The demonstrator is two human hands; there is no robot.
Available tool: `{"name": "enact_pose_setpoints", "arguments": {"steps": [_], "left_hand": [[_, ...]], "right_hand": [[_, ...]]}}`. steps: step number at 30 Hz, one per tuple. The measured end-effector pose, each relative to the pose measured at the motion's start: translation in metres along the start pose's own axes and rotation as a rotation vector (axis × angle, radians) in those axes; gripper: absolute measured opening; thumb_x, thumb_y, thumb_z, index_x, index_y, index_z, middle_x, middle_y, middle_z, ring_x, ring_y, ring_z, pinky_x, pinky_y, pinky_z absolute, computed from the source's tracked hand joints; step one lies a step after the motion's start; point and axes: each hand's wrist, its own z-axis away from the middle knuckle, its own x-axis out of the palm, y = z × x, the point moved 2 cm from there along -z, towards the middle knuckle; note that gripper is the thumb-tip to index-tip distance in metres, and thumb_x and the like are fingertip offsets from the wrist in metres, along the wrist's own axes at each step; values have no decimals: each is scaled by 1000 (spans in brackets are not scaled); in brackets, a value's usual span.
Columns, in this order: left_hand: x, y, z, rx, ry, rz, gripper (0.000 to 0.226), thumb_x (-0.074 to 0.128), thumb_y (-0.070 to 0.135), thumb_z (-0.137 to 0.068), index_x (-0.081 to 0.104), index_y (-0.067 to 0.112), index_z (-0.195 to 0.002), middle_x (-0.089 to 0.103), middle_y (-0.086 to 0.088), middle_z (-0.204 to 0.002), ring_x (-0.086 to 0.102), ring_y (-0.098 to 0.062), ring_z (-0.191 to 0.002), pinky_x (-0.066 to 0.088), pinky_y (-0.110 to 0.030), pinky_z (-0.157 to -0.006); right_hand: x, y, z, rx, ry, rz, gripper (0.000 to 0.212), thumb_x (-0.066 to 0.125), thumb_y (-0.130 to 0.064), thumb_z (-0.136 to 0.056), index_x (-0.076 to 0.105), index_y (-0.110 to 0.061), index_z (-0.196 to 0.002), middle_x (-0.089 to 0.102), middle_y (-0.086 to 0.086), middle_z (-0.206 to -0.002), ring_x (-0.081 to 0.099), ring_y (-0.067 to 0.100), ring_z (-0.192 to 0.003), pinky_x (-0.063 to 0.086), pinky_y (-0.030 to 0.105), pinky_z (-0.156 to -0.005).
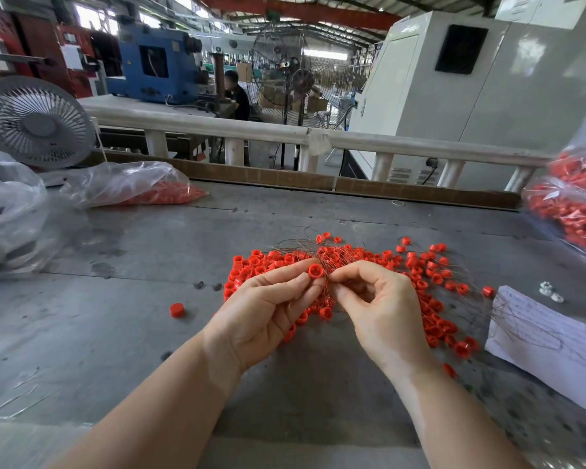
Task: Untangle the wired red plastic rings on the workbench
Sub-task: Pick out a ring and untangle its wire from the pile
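From my head camera, my left hand (268,306) pinches one smooth round red ring (316,271) above the heap of rings (379,282) on the scuffed grey workbench (132,316); my right hand (379,306) pinches thin stiff wires (325,262) beside it.

A small grey fan (36,121) is seen at the far left corner of the workbench (149,238). Just beside it, clear plastic bags (11,204) are piled along the left edge, and one bag of orange-red parts (139,189) is laid near the far edge. Another filled bag (572,204) is placed at the right edge. A white written sheet (552,343) is laid near the right edge, with small white pieces (550,292) just beyond it. Behind the bench, a white rail (251,132), a blue machine (153,62), a standing fan (285,72) and a white cabinet (471,79) are visible.
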Motion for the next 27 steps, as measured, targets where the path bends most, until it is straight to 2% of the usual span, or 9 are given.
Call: {"name": "enact_pose_setpoints", "arguments": {"steps": [8, 18, 27], "left_hand": [[0, 0, 0, -2, -8, -28, 26, 57, -4, -64, 78, 6, -77, 73, -12, -81, 72, -15, -73, 56, -18, -61], [0, 0, 0, 1, -4, -25, 23, 59, -1, -66, 77, 4, -80, 73, -13, -83, 72, -15, -74, 56, -17, -59], [0, 0, 1, -7, -14, -24, 25, 59, -2, -65, 77, 5, -81, 73, -12, -83, 72, -14, -74, 56, -17, -60]], "right_hand": [[0, 0, 0, -4, -10, -5, 23, 70, 4, -78, 69, -19, -74, 68, -8, -70, 64, 5, -66, 51, 16, -67], [-1, 0, 1, -11, -5, 5, 34, 70, 3, -78, 65, -30, -71, 67, -9, -69, 63, 4, -66, 49, 15, -66], [0, 0, 0, 0, -7, -5, 32, 70, 3, -78, 66, -28, -72, 67, -10, -69, 63, 3, -66, 48, 13, -65]]}}
